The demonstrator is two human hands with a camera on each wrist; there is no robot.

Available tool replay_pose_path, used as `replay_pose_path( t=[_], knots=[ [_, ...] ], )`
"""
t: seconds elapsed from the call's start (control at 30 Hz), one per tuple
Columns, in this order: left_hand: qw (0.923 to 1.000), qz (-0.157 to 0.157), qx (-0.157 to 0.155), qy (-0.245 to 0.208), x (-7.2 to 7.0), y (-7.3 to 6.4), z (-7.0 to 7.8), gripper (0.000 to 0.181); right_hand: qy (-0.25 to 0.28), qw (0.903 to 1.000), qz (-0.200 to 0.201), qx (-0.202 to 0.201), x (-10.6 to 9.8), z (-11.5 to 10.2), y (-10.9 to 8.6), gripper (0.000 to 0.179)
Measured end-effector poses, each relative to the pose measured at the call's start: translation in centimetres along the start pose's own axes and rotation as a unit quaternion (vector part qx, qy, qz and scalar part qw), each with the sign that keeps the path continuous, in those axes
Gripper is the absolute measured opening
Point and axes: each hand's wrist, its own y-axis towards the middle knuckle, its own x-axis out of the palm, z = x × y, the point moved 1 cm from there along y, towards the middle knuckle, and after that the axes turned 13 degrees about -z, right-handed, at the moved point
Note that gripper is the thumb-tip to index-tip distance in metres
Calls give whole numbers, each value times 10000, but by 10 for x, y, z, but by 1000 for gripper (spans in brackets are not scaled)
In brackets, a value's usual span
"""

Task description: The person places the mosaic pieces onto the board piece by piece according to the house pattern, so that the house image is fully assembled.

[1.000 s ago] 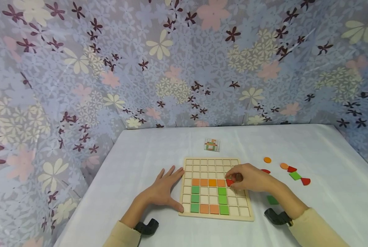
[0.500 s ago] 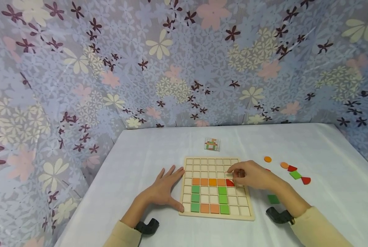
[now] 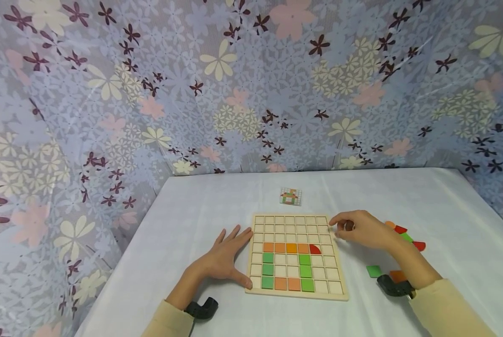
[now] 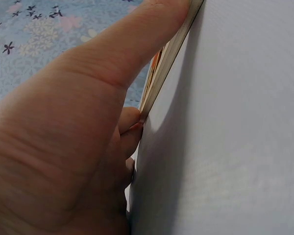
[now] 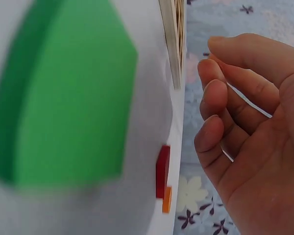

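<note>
Floral fabric backdrop (image 3: 251, 93) behind and to either side of a white-covered bench (image 3: 184, 206), grey-blue ground printed with pale blue blossoms, larger cream and pink flowers, scattered dark maroon ones, bench's far edge nearly level, side edges slanting outward toward the viewer

Two bare hands (image 3: 223, 260) show, with one square wooden board (image 3: 280, 228) bearing six orange square tiles (image 3: 291, 248), six green square tiles (image 3: 268, 269) and one red quarter-circle tile (image 3: 314, 249). Visible off the board are one printed card (image 3: 291, 197), two green pieces (image 3: 373, 271), two red pieces (image 3: 419, 246) and two orange pieces (image 3: 396, 276).
</note>
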Motion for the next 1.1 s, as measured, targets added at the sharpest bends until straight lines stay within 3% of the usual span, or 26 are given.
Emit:
replay_pose_path(
  t=[0.53, 0.97, 1.1],
  knots=[
    [10000, 48, 8, -21, -2, -1, 3, 132, 41, 9984, -27, 566, -25, 24, -15, 36],
    [10000, -32, -79, -35, 0, 0, 1, 134, 70, 9943, -401, 986, -27, 45, -21, 45],
    [10000, -55, -77, -28, -1, 0, 1, 134, 4, 9948, -396, 935, -26, 47, -22, 39]
  ],
)
